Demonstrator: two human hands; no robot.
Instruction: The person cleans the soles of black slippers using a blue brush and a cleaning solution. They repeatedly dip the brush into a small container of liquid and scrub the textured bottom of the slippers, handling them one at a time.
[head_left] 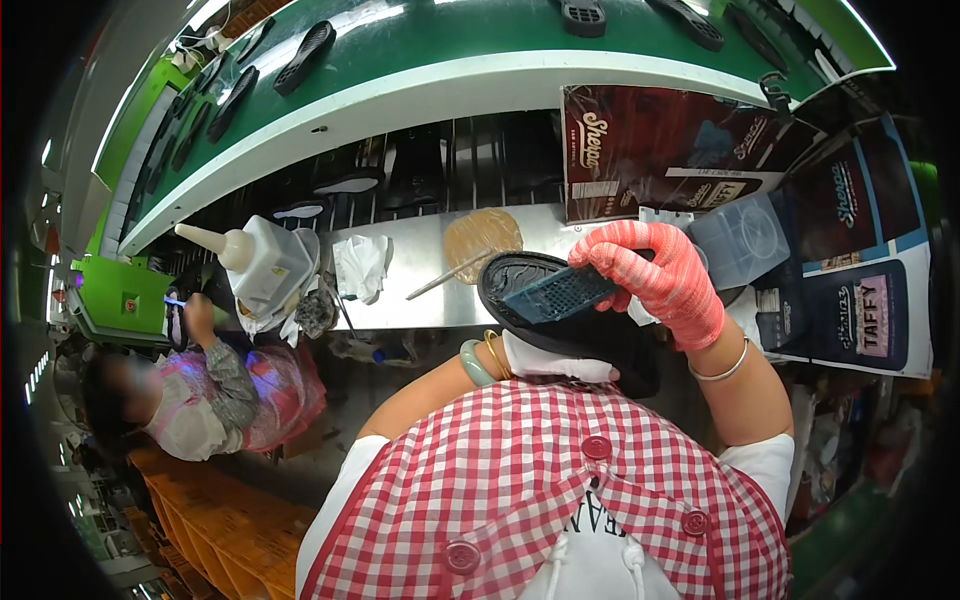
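My right hand [655,270], in a coral-pink knit glove, grips a dark blue flat rectangular piece [558,294] with a dotted surface. That piece lies tilted across the upturned bottom of a black shoe [500,277]; whether it presses on it or hovers just above, I cannot tell. From below, my left hand [560,362], in a white glove, is closed around the shoe, most of its fingers hidden. Just beyond the shoe, a thin stick [450,273] rests on a round tan pad [483,240] on the metal bench top [405,297].
Left stand a white squeeze bottle [265,262] with a nozzle and crumpled white tissue [361,267]. On the right are a clear plastic container [742,238] and printed cardboard [665,150]. Shoe soles [304,57] lie on the green belt [420,42]. A co-worker [215,390] sits left.
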